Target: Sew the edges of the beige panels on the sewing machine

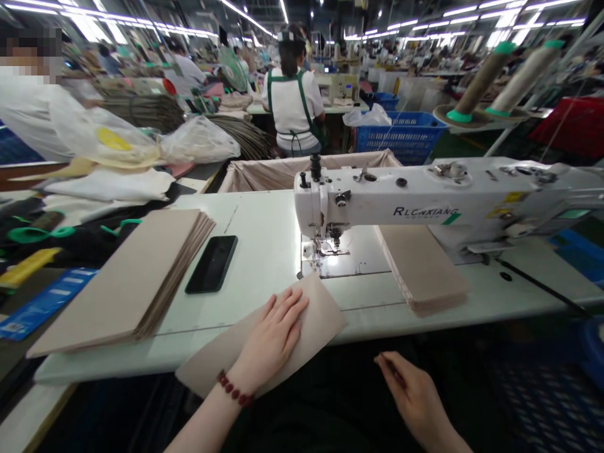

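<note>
My left hand [272, 333], with a red bead bracelet [234, 388] on its wrist, lies flat on a beige panel of stiff fabric or card [302, 330] at the front edge of the white sewing table [257, 255]. My right hand [415, 396] hangs below the table edge at lower right, slightly curled and apart from the panel. It shows nothing held. A stack of similar beige panels [120, 283] lies left of a black smartphone [212, 264]. Another stack [419, 270] sits right of the needle of the white RLCNXIANG sewing machine [401, 201].
A fabric-lined bin [283, 173] stands behind the table. Beyond it are a blue crate [401, 135], thread cones [484, 78] and a seated co-worker [292, 94]. Another person's white sleeve [33, 113] and plastic bags [198, 141] are at the left.
</note>
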`<state>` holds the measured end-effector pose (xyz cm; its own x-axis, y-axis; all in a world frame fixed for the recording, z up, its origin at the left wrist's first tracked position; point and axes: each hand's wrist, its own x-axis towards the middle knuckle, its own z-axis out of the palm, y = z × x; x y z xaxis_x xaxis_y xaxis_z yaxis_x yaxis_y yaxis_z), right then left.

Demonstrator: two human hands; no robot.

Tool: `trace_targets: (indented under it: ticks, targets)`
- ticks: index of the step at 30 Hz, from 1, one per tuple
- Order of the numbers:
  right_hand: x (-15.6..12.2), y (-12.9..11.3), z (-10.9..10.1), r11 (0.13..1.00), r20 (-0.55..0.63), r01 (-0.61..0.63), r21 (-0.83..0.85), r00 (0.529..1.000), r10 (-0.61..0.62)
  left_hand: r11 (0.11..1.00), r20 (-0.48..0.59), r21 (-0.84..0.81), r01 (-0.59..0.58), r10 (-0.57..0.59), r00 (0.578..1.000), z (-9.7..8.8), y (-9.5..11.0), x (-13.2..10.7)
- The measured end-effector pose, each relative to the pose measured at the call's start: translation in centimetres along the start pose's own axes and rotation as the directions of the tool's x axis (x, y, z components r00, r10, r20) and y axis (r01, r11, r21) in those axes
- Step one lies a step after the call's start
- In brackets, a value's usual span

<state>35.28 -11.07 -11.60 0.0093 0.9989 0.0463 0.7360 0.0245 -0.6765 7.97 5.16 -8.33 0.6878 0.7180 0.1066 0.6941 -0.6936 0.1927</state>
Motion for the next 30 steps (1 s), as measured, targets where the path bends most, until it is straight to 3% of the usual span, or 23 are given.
trace_targets:
  ticks: [3,8,15,25,30]
  targets:
    - [1.2,-0.3,-0.7,0.984,-0.114,-0.173,-0.042,0.979,0.168,0.994,0.002,-0.025,-0.102,0.102,0.995,0.1,0.8,2.6]
    - [2.1,-0.8,0.0,0.983,-0.118,-0.178,-0.052,0.978,0.170,0.977,0.024,-0.049,-0.206,0.208,0.978,0.6,1.1,5.2]
    - [2.0,-0.9,1.8,0.962,-0.081,-0.247,0.115,0.963,0.256,0.977,0.031,-0.041,-0.208,0.209,0.977,0.6,1.3,5.3]
    - [3.1,-1.3,1.8,0.960,-0.192,-0.184,-0.209,0.971,0.144,0.978,0.034,-0.047,-0.205,0.207,0.978,0.4,1.3,5.3]
    - [3.0,-1.2,1.4,0.954,-0.205,-0.199,-0.225,0.967,0.153,0.977,0.012,-0.108,-0.185,0.187,0.982,0.2,1.2,5.2]
